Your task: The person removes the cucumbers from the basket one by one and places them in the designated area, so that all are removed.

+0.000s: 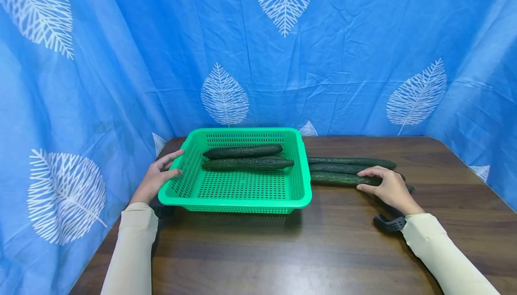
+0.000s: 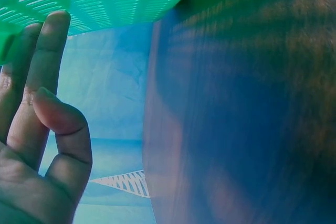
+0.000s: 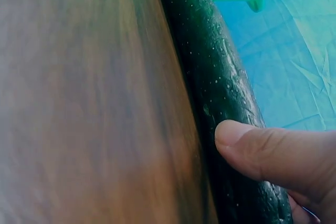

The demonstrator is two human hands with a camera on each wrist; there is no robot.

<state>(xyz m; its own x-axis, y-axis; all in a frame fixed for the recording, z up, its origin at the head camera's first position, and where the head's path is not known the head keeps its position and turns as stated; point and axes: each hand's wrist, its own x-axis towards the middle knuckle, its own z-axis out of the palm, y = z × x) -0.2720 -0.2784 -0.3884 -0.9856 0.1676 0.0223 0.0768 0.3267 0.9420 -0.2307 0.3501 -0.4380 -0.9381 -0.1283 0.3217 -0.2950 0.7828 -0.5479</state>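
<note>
A green plastic basket (image 1: 242,203) with slotted walls stands on the table, and two dark green cucumbers (image 1: 248,164) lie side by side in it. My left hand (image 1: 155,176) touches the basket's left rim with fairly straight fingers; the left wrist view shows its fingertips against the green wall. To the right of the basket, several long cucumbers (image 1: 351,162) lie roughly parallel on the table. My right hand (image 1: 387,187) grips the nearest cucumber (image 3: 210,72) near its right part, thumb on the near side. The other fingers are mostly hidden behind it.
The brown wooden table (image 1: 258,250) has rounded far corners. Blue curtain fabric (image 1: 347,39) with white leaf prints hangs behind and at both sides. Black straps (image 1: 389,223) sit at the wrists.
</note>
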